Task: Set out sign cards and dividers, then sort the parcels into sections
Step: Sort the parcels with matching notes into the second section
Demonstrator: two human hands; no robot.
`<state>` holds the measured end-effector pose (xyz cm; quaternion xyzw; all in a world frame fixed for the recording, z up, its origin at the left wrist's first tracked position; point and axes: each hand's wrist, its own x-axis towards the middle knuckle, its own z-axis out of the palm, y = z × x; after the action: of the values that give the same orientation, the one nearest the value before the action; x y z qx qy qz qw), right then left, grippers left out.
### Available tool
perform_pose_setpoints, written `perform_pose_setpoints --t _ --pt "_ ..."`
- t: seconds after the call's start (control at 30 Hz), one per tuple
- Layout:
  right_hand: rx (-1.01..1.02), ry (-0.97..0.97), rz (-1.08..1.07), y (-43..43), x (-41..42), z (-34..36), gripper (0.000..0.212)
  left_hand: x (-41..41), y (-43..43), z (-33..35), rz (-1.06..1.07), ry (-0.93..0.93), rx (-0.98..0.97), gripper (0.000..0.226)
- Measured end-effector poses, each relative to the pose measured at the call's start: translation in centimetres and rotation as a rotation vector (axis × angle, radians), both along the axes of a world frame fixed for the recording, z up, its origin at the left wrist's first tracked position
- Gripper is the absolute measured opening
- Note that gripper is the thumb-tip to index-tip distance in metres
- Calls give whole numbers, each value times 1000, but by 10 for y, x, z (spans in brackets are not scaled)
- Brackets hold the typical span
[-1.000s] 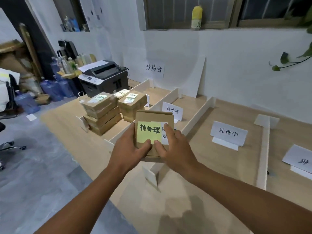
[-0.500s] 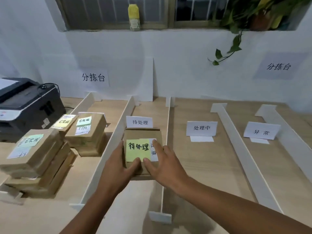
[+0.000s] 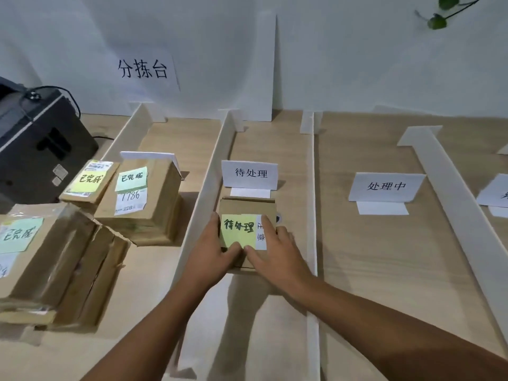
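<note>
Right now the small parcel point(image 3: 247, 207) sits low in the narrow lane between the left divider point(image 3: 209, 171) and the right divider point(image 3: 313, 188), just in front of the sign card point(image 3: 250, 173) reading 待处理. Its yellow note point(image 3: 237, 229) carries the same words, so I judge it is in the proper section. The left hand point(image 3: 211, 251) clasps the box's left side, thumb lying on top by the note's lower edge. The right hand point(image 3: 275, 251) holds the right side, its thumb meeting the other and a finger laid along the white label. Whether the bottom is flat on the table I cannot tell.

What I would watch: the card stands on a folded paper foot close behind the box, and a push forward could tip it. The lane is tight, so knuckles drawn out carelessly might knock either thin divider askew. A thumb dragging across the note could peel it loose
</note>
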<state>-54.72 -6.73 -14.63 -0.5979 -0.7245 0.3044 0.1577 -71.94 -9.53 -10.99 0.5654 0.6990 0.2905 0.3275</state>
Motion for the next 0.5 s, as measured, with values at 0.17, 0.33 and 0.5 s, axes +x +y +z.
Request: perform_pose_setpoints --t 0.17,0.33,0.5 --pt "-19 -132 6 47 -34 -55 79 -20 50 -55 38 32 -88 41" --pt "-93 -150 24 85 -56 -112 76 -35 92 -111 19 69 -207 55" --pt "-172 -101 37 90 -54 -135 76 -34 99 -133 22 148 -269 65"
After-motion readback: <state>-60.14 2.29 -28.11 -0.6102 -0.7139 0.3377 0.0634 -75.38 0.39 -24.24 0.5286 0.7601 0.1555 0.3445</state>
